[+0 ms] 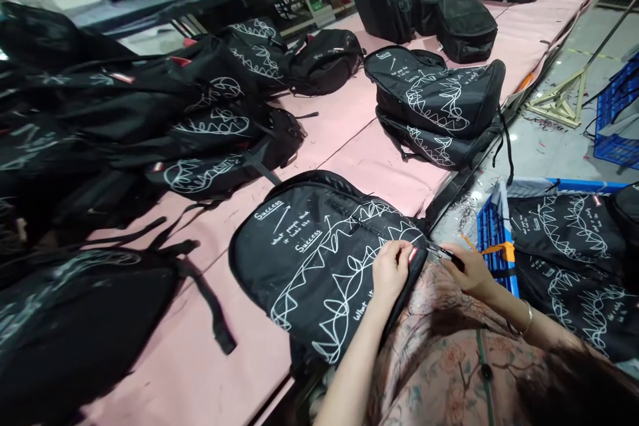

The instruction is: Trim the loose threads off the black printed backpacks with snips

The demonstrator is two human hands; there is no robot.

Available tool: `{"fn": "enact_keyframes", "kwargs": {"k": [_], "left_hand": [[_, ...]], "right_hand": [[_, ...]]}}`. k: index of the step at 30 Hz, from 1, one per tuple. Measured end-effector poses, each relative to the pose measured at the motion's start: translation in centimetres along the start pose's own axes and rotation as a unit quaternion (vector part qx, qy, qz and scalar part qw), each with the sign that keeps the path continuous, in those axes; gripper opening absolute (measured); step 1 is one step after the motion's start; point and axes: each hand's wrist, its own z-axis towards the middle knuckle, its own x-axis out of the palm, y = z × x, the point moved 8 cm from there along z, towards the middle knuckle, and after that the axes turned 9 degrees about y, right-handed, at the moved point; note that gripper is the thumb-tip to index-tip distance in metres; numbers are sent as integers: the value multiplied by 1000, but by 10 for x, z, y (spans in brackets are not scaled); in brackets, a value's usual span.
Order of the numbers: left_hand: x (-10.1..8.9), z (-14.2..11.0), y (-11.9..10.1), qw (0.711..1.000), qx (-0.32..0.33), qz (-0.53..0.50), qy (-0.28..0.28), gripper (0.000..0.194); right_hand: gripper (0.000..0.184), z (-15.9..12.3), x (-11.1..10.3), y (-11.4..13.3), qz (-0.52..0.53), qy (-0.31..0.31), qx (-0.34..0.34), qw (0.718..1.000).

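A black backpack (309,279) with white scribbled lines and the word "Success" lies flat on the pink table, its lower edge against my body. My left hand (392,269) is closed at that edge, fingertips pinching the fabric beside a small red-and-white label (413,253). Whether a thread is between those fingers is too small to tell. Just right of the label, my right hand (472,271) is closed around thread snips (442,252) with a dark handle. Their blades point left toward the backpack's edge.
Two stacked printed backpacks (439,100) stand ahead on the pink table (224,379). Many more backpacks (210,113) are heaped at the left. Plain black bags (464,23) sit farther back. At right, a blue crate (574,185) holds printed backpacks, near a metal stand (562,103).
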Motion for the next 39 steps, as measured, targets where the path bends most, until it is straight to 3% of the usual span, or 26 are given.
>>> {"fn": "enact_keyframes", "kwargs": {"k": [6, 12, 15, 18, 22, 25, 28, 32, 39], "left_hand": [[2, 1, 2, 1000, -23, -4, -13, 18], [5, 1, 4, 999, -31, -7, -14, 17], [6, -1, 3, 999, -30, -8, -11, 17], [2, 0, 2, 999, -23, -16, -15, 19], [-8, 11, -2, 999, 20, -43, 17, 39], [-12, 25, -7, 996, 75, -13, 52, 29], [-4, 37, -10, 985, 122, 41, 118, 20], [8, 45, -5, 978, 104, 40, 176, 8], [9, 44, 0, 984, 70, 14, 166, 8]], "right_hand": [[28, 6, 9, 23, -124, 36, -9, 992], [21, 11, 10, 30, -192, 69, 62, 977], [20, 14, 9, 32, -202, 73, 61, 975], [20, 15, 7, 32, -175, 64, 31, 982], [20, 10, -6, 24, -37, -5, 11, 999], [21, 4, -8, 10, 62, -15, 41, 997], [21, 1, -2, 4, 110, 13, 60, 992], [20, 1, -4, 9, 64, 3, 58, 996], [19, 8, -5, 27, -54, 5, 38, 998]]}}
